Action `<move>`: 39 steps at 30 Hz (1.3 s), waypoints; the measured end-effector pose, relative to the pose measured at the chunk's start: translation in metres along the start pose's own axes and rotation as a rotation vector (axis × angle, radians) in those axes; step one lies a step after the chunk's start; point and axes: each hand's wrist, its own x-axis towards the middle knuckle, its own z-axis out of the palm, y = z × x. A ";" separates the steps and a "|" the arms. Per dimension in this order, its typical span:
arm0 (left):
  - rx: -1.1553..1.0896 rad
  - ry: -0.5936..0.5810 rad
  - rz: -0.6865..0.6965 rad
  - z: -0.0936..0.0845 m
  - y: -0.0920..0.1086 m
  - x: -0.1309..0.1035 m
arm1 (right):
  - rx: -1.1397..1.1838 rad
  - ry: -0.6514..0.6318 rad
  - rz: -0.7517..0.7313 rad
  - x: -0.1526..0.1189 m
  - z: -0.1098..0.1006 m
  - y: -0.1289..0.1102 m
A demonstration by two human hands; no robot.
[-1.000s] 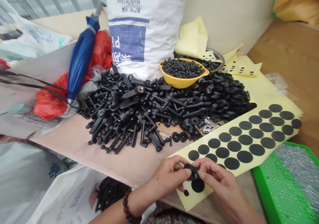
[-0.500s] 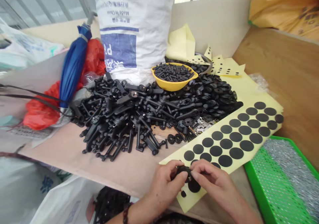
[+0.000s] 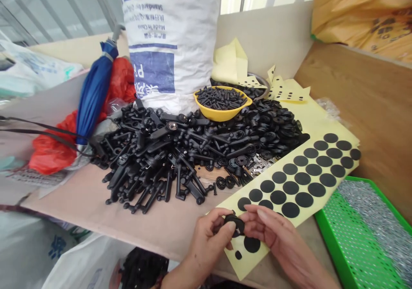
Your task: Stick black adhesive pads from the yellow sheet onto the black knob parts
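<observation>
Between the thumb and fingers of my left hand [image 3: 209, 237] is a small round black plastic part [image 3: 236, 225], held above the near end of a sticker sheet. My right hand [image 3: 273, 233] is open just to the right of it, fingers loosely stretched; whether a fingertip touches the part I cannot tell. Beneath both hands lies the yellow sheet [image 3: 246, 265] with rows of round black stickers [image 3: 290, 209]. One round sticker [image 3: 252, 244] and a small black piece [image 3: 238, 255] show close to my hands.
A heap of black plastic crank handles [image 3: 154, 152] covers the table's middle, with round black parts [image 3: 273, 124] to its right. Behind stand a yellow bowl [image 3: 222, 114] of black screw-like pieces and a white sack [image 3: 174, 31]. A green basket [image 3: 341, 229] sits right, a blue umbrella [image 3: 96, 87] left.
My right hand has loosened from the round part and its fingers have straightened. My left hand still holds the part, now tilted more upright. The view has shifted slightly.
</observation>
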 end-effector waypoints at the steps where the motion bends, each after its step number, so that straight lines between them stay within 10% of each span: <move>1: 0.005 -0.007 -0.003 0.000 0.001 -0.001 | -0.117 -0.015 -0.074 -0.001 0.002 0.001; 8: -0.036 -0.082 0.009 -0.002 0.005 -0.016 | -0.742 -0.155 -0.450 -0.016 0.023 0.013; 13: -0.166 -0.059 -0.076 -0.003 0.003 -0.028 | -0.673 -0.017 -0.351 -0.025 0.030 0.025; 19: -0.348 -0.064 -0.107 0.000 0.008 -0.033 | -0.403 -0.141 -0.164 -0.019 0.022 0.029; 39: -0.030 0.060 -0.036 0.002 -0.017 -0.041 | -0.624 -0.230 -0.385 -0.034 0.036 0.033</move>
